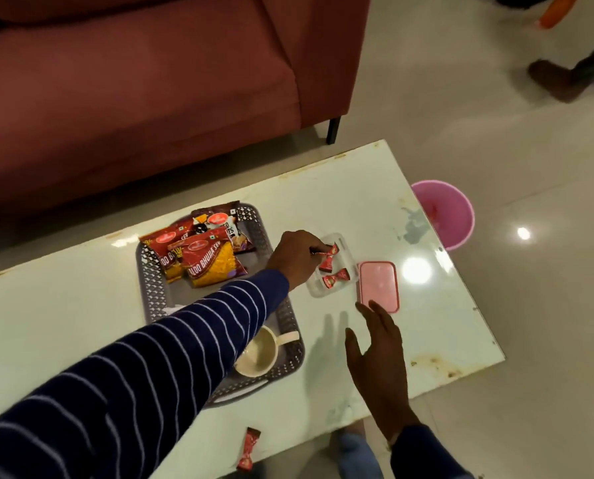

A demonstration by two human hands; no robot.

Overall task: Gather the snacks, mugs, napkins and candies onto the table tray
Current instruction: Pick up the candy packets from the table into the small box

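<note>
A grey perforated tray (155, 299) lies on the white table (375, 202). Several red and yellow snack packets (202, 257) are piled at its far end, and a cream mug (257, 354) stands at its near end. Right of the tray sits a clear plastic box (349, 264) holding three red wrapped candies (335, 279). My left hand (295, 257) reaches across the tray and pinches the top candy (330, 251) over the box. Its pink lid (379, 285) lies beside it. My right hand (378, 350) hovers open over the table below the lid. Another red candy (249, 447) lies at the table's near edge.
A dark red sofa (133, 98) stands beyond the table. A pink bucket (447, 212) sits on the tiled floor off the table's right side. Another person's foot (558, 81) is at the top right. My own foot (357, 447) shows below the table's near edge.
</note>
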